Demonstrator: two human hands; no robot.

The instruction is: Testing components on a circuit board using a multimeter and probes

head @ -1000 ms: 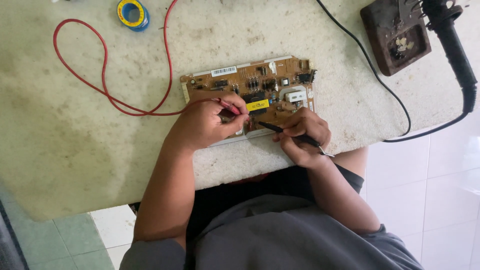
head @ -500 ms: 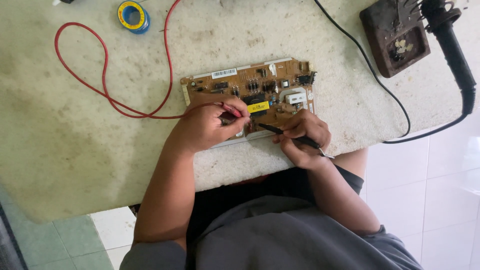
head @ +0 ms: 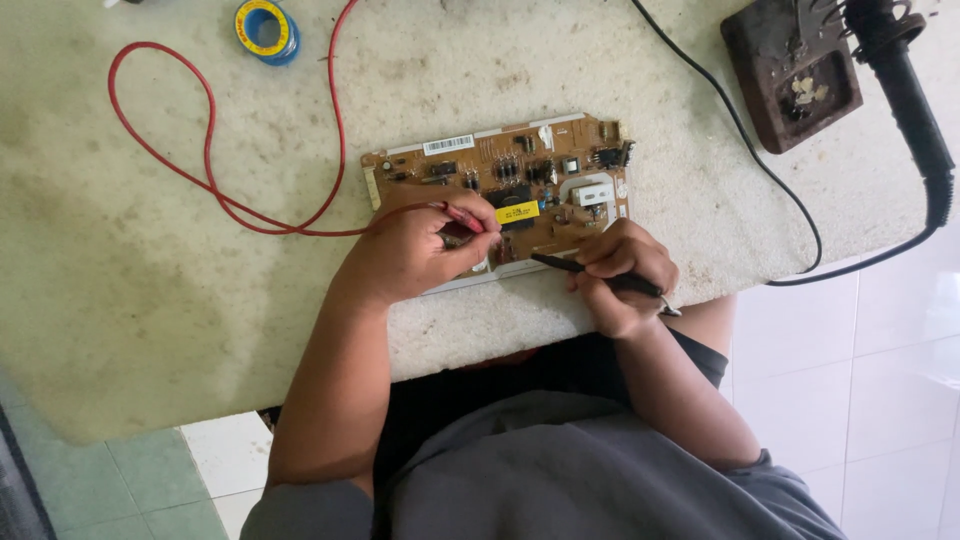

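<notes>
Little has changed over the last second: your left hand [head: 405, 250] still pinches the red probe [head: 465, 217] at the circuit board's [head: 500, 180] near edge, with your right hand [head: 625, 275] clenched on the black probe [head: 570, 265], tip at 9 o'clock. Board lies flat mid-bench [head: 150, 300]. Red lead [head: 200, 150] loops off toward 10 o'clock; soldering iron [head: 905, 90] rests at 2 o'clock. Contact looks steady.

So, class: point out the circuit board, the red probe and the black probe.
circuit board [head: 560, 160], head view, bare brown top face.
red probe [head: 466, 217], head view, red tip by left hand's fingers.
black probe [head: 556, 263], head view, front shaft.
</notes>
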